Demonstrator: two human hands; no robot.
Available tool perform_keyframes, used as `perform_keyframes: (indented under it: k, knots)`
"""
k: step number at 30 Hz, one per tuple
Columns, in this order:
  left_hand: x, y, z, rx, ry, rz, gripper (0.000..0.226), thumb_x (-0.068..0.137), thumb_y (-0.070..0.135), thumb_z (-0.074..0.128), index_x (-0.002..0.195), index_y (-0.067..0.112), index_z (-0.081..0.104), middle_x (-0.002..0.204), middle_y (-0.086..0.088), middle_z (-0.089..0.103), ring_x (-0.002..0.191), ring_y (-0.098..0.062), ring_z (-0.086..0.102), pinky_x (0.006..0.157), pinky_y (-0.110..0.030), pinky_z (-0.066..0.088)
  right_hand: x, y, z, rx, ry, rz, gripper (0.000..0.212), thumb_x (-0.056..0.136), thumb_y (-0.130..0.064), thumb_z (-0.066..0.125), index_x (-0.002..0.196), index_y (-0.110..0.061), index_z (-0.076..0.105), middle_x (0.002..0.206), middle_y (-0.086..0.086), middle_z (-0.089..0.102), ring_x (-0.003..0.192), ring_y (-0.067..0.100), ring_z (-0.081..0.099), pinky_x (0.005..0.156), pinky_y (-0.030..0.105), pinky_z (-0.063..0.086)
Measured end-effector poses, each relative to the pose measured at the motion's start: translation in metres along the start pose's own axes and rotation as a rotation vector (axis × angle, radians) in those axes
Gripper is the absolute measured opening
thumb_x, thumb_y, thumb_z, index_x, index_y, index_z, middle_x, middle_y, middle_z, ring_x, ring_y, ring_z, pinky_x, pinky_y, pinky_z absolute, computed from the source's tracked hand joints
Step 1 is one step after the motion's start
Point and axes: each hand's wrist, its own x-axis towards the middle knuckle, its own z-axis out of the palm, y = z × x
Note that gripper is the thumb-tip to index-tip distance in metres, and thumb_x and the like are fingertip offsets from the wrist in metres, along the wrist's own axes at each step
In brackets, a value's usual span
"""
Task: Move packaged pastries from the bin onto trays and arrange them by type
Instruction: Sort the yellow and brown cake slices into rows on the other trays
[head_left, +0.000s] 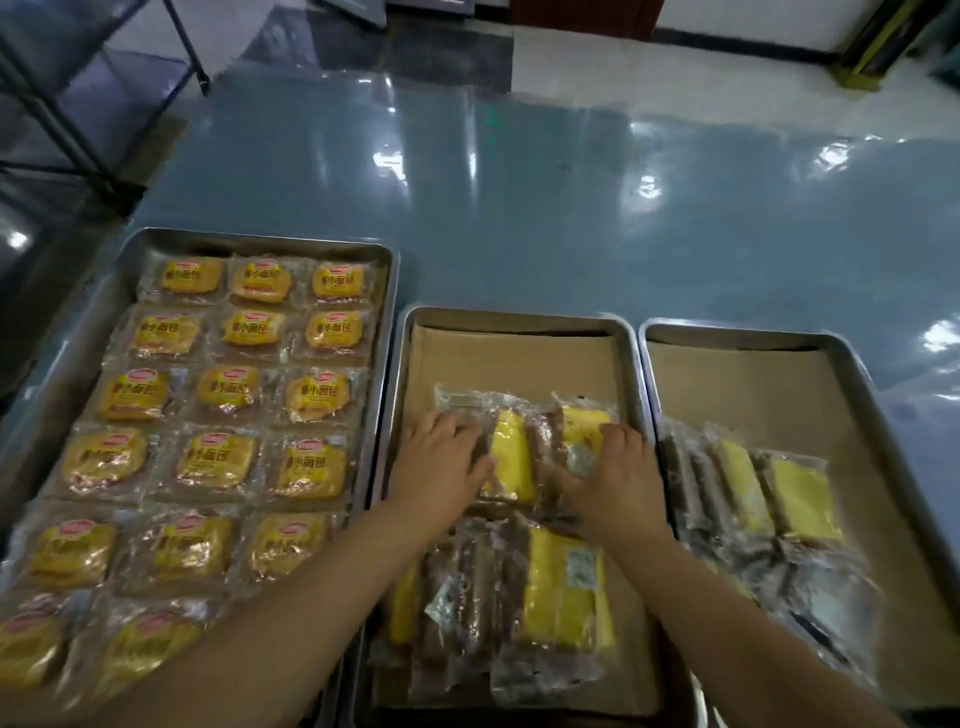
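Note:
Three metal trays sit side by side. The left tray (387, 291) holds rows of several yellow-labelled small bread packs (223, 460). The middle tray (519, 316), lined with brown paper, holds clear-wrapped yellow cake slices (511, 457) in its middle and more packs (561, 592) nearer me. My left hand (444, 462) lies flat on the left pack of that middle row. My right hand (605, 478) presses on the right pack (584, 423), fingers spread over it. The right tray (748, 332) holds several similar yellow slices (800, 499). No bin is in view.
The trays rest on a glossy blue-grey table (571, 197). A dark metal rack frame (62, 119) stands at the far left. The back halves of the middle and right trays show bare brown paper (753, 384).

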Motion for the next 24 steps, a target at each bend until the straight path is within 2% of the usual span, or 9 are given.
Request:
perform_keyframes:
  k: [4,6,8,11,14,17,19,22,24]
  knots:
    - [0.008,0.024,0.009,-0.062,0.076,-0.172,0.048,0.086,0.052,0.051,0.124,0.024,0.058,0.124,0.001,0.055,0.117,-0.021,0.037,0.095,-0.033,0.029,0.007,0.017,-0.003,-0.002,-0.078,-0.063,0.08,0.067,-0.063,0.068,0.121,-0.009,0.045,0.116,0.007,0.052,0.109,0.026,0.047,0.085,0.037,0.044]
    - [0.01,0.033,0.009,-0.154,0.109,-0.269,0.042,0.082,0.049,0.06,0.117,0.025,0.061,0.116,0.003,0.059,0.109,-0.019,0.045,0.09,-0.033,0.037,0.012,0.022,-0.006,0.026,-0.112,-0.074,0.076,0.07,-0.055,0.068,0.127,-0.013,0.04,0.121,0.003,0.048,0.111,0.022,0.047,0.079,0.032,0.043]
    - [0.01,0.043,0.008,-0.337,0.105,-0.353,0.032,0.08,0.043,0.066,0.109,0.03,0.061,0.104,0.008,0.062,0.092,-0.01,0.055,0.075,-0.03,0.048,0.017,0.025,-0.012,0.086,-0.15,-0.076,0.07,0.074,-0.043,0.065,0.131,-0.016,0.035,0.123,0.002,0.046,0.105,0.022,0.051,0.07,0.028,0.039]
    - [0.011,0.058,0.008,-0.512,0.07,-0.395,0.029,0.082,0.033,0.069,0.106,0.033,0.052,0.094,0.015,0.06,0.079,-0.001,0.058,0.059,-0.019,0.045,0.027,0.031,-0.026,0.153,-0.164,-0.067,0.06,0.077,-0.03,0.059,0.13,-0.016,0.035,0.113,0.004,0.053,0.087,0.025,0.059,0.061,0.029,0.042]
    - [0.016,0.064,0.007,-0.58,0.081,-0.408,0.036,0.084,0.019,0.067,0.112,0.031,0.048,0.098,0.013,0.058,0.084,-0.004,0.058,0.061,-0.022,0.05,0.039,0.039,-0.038,0.251,-0.144,-0.071,0.047,0.077,-0.022,0.059,0.121,-0.019,0.041,0.089,0.002,0.061,0.073,0.022,0.06,0.06,0.033,0.05]
    - [0.025,0.059,-0.004,-0.57,0.165,-0.444,0.039,0.084,0.015,0.064,0.114,0.033,0.046,0.095,0.017,0.056,0.079,0.0,0.056,0.058,-0.027,0.051,0.057,0.044,-0.046,0.425,-0.132,-0.036,0.045,0.08,-0.015,0.058,0.122,-0.022,0.045,0.094,-0.003,0.062,0.074,0.013,0.058,0.059,0.031,0.051]
    - [0.031,0.054,-0.014,-0.523,0.273,-0.471,0.043,0.084,0.015,0.064,0.12,0.03,0.046,0.089,0.021,0.053,0.074,0.001,0.055,0.056,-0.025,0.045,0.071,0.045,-0.046,0.497,-0.106,-0.05,0.044,0.082,-0.014,0.058,0.123,-0.022,0.047,0.096,-0.009,0.057,0.074,0.003,0.054,0.056,0.02,0.044]
    - [0.038,0.048,-0.027,-0.527,0.436,-0.492,0.044,0.085,0.014,0.063,0.124,0.025,0.046,0.094,0.014,0.056,0.082,-0.01,0.059,0.069,-0.032,0.05,0.094,0.042,-0.044,0.678,-0.104,-0.007,0.037,0.083,-0.005,0.054,0.115,-0.023,0.049,0.1,-0.007,0.059,0.083,0.007,0.058,0.057,0.017,0.043]
    - [0.042,0.046,-0.033,-0.574,0.515,-0.497,0.044,0.085,0.012,0.063,0.125,0.022,0.046,0.097,0.014,0.055,0.085,-0.008,0.059,0.072,-0.033,0.052,0.107,0.041,-0.041,0.785,-0.086,0.06,0.035,0.085,0.0,0.049,0.114,-0.021,0.048,0.103,0.0,0.062,0.087,0.013,0.06,0.06,0.021,0.044]
